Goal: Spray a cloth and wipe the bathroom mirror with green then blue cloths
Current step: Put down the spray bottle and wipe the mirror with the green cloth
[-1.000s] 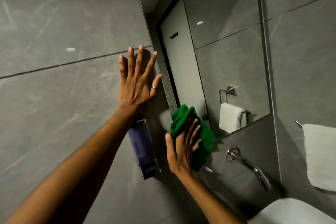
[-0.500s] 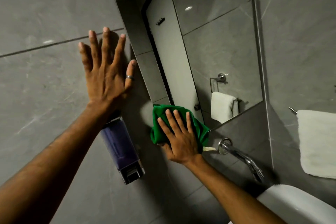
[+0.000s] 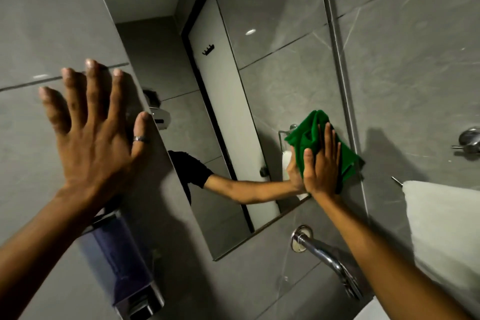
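Against the frameless rectangular wall mirror [image 3: 259, 91], near its lower right corner, the right hand [image 3: 320, 163] pressed a crumpled green microfibre cloth [image 3: 315, 135] flat, fingers extended, not gripping. Left of the mirror, the left hand [image 3: 96, 135] lay splayed, empty, on grey tile [image 3: 33, 21].

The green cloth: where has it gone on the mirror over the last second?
The right hand slid the green cloth from the mirror's lower left corner across to its right edge, near the bottom. The left hand stayed spread flat on the wall tile above the soap dispenser.
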